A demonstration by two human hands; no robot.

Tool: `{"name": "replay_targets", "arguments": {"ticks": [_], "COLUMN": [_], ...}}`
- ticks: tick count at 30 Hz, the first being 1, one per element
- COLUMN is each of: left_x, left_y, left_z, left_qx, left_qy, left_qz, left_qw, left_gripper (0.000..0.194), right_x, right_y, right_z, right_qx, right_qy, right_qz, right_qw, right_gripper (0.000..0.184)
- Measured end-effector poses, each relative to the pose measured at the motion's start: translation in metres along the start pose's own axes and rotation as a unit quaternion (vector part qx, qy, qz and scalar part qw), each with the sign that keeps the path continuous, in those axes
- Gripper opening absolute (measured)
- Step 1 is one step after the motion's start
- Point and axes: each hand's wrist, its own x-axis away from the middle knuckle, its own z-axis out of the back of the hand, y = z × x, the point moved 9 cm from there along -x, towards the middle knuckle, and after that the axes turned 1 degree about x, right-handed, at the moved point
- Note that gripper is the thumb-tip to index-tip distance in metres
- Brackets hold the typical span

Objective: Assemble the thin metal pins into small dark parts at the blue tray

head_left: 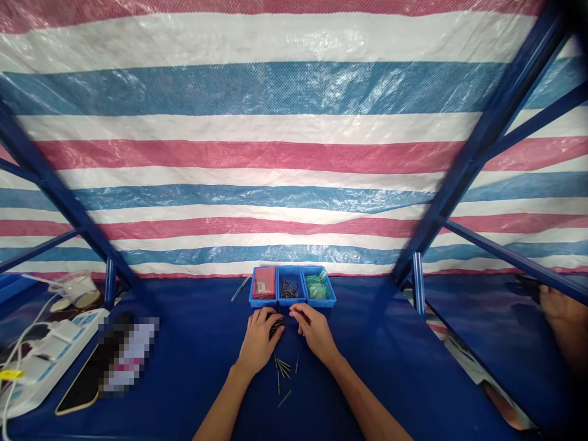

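My left hand [261,337] is curled around a bunch of thin dark rods that look like small drill bits [276,324], just in front of the blue bins. My right hand [313,329] is beside it, its thumb and forefinger pinched together; what they hold is too small to make out. Several loose drill bits [283,367] lie on the blue tabletop [184,367] between my forearms. The middle blue bin [291,269] holds more dark bits [289,288]. Red packets [265,282] fill the left bin, and green plastic bags [316,286] are in the right one.
A pen [241,289] lies left of the bins. Farther left are a phone [85,380], a blurred-out paper and a white power strip [55,352] with plugs and cables. Blue metal posts [441,177] flank the table before a striped sheet [275,202]. Another person's limb [565,318] shows at right.
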Motion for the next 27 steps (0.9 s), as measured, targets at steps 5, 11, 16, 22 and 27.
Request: {"name": "replay_targets", "arguments": {"ticks": [5, 11, 16, 22, 27], "left_x": [0.001, 0.001, 0.000, 0.000, 0.000], "left_y": [0.001, 0.001, 0.001, 0.002, 0.001], "left_z": [0.001, 0.001, 0.001, 0.001, 0.001], "left_qx": [-0.002, -0.003, -0.003, -0.003, -0.003], "left_qy": [0.005, 0.000, 0.001, 0.002, 0.004], "left_qz": [-0.005, 0.002, 0.000, -0.005, -0.003], "left_qw": [1.000, 1.000, 1.000, 1.000, 1.000], "left_gripper": [0.024, 0.023, 0.023, 0.024, 0.024], "right_x": [0.001, 0.003, 0.003, 0.003, 0.002], "right_y": [-0.014, -0.017, -0.021, -0.012, -0.016], "right_z": [-0.001, -0.002, -0.001, -0.002, -0.001], "right_qx": [0.088, 0.126, 0.100, 0.032, 0.069], "right_qy": [-0.011, -0.009, -0.012, -0.025, -0.013], "right_qz": [0.062, 0.076, 0.092, 0.049, 0.067], "right_qw": [0.994, 0.989, 0.991, 0.998, 0.995], "right_gripper": [0.013, 0.013, 0.016, 0.029, 0.024]}}
